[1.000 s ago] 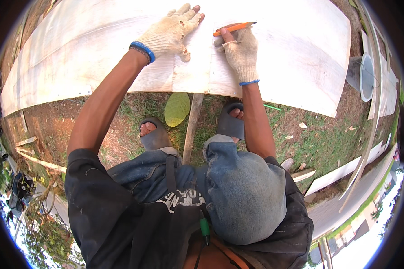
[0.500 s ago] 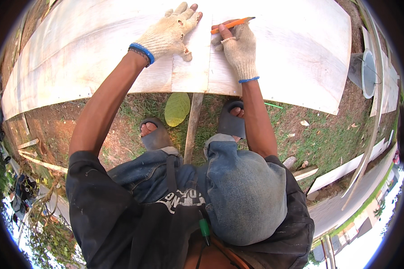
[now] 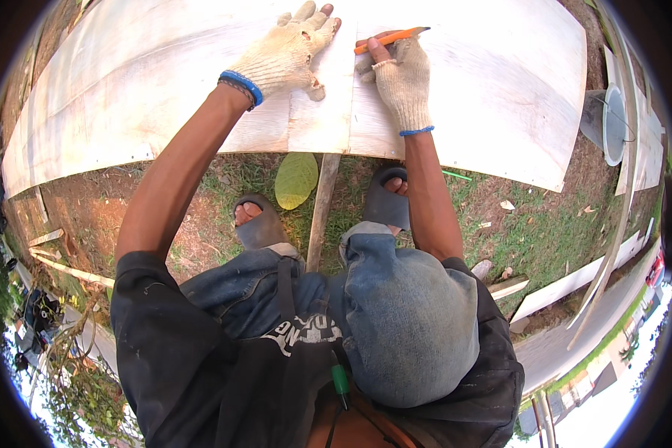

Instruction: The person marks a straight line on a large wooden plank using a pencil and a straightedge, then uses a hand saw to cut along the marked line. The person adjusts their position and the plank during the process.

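Note:
A wide, pale plywood panel [image 3: 493,97] stretches across the top of the head view, with straight lines or seams running away from its near edge. My left hand [image 3: 284,61], in a worn cream knit glove with torn fingertips, rests flat on it with fingers spread. To its right, my right hand [image 3: 405,86] in a similar glove grips an orange pencil [image 3: 390,40] between thumb and fingers. The pencil lies nearly level above the panel, its dark tip pointing right. Some right fingers are hidden beneath the hand.
A wooden stick [image 3: 322,213] runs from under the panel between my sandalled feet, beside a large green leaf [image 3: 296,181]. At the right stands a grey bucket [image 3: 614,125], near long curved strips [image 3: 612,246] and a pale board [image 3: 567,287]. A green pen [image 3: 340,384] hangs at my chest.
Both hands and the panel's lines sit very slightly farther right in the picture. The left hand stays flat, and the right keeps its hold on the pencil.

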Motion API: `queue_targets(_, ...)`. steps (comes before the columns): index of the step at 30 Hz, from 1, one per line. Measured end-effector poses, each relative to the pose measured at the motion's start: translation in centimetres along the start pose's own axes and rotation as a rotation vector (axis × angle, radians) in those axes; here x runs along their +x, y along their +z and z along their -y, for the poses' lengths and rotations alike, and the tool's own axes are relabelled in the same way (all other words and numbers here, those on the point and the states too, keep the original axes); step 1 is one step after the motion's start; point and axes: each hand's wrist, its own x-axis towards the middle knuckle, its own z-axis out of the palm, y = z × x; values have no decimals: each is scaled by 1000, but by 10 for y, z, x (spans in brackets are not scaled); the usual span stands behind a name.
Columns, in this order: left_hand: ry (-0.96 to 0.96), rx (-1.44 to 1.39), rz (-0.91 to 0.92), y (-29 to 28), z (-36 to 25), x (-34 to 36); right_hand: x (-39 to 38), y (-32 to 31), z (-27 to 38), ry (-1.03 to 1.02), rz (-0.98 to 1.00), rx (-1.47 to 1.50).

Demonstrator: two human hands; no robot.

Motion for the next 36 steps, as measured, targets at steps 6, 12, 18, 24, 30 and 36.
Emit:
queue_targets(6,-6,-4,1,0,-2,1,1,-3,-3,-33,47,-37)
queue_targets(12,-14,-36,79,-15,-8,1,2,-1,-6,-54,16,-42)
queue_targets(18,-18,-125,172,-37,-15,5,0,1,4,-1,-8,47)
queue_targets(24,2,-165,190,-54,-26,5,0,-4,9,55,-6,-13)
queue_targets(30,8,14,10,-5,-5,-7,2,1,8,1,32,-34)
queue_targets(36,-25,-5,121,-40,-24,-1,0,-6,20,21,46,57)
